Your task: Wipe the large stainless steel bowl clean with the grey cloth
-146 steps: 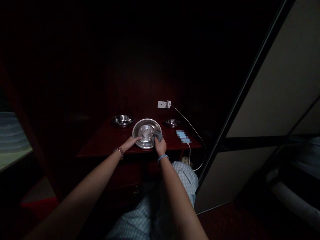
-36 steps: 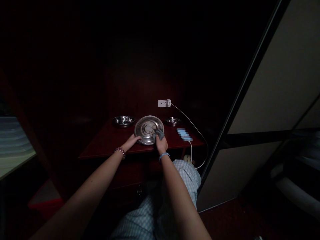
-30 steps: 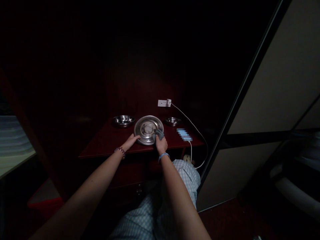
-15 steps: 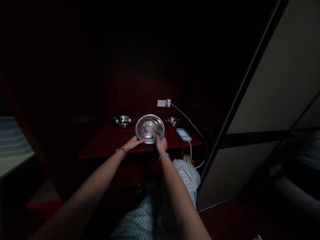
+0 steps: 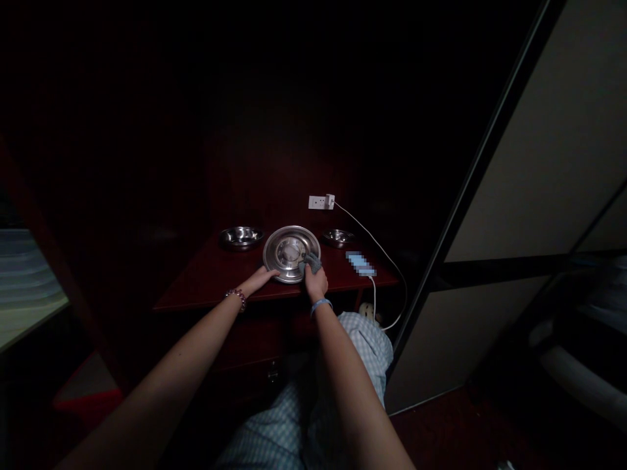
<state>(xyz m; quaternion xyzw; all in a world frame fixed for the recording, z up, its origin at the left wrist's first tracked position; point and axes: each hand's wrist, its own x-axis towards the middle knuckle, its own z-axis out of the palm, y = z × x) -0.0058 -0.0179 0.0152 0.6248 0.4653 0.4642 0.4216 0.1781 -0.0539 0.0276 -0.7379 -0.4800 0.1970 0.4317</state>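
Grey cloth (image 5: 312, 263) is gripped in the curled fingers of the right hand (image 5: 315, 284) and pressed onto the near right part of a wide stainless steel dish (image 5: 277, 249). The fingers (image 5: 268, 273) of the left hand (image 5: 255, 280) are held extended and nearly flat against the dish's near left rim, with nothing grasped. The dish is seated near the front edge of a dark red wooden table (image 5: 206, 286), between a steel bowl (image 5: 241, 237) on the left and a smaller steel bowl (image 5: 337, 237) on the right, while a white cable (image 5: 372, 239) is run from a wall socket (image 5: 321, 202) on the far side, past a pixelated pale blue object (image 5: 360, 263) on the right.
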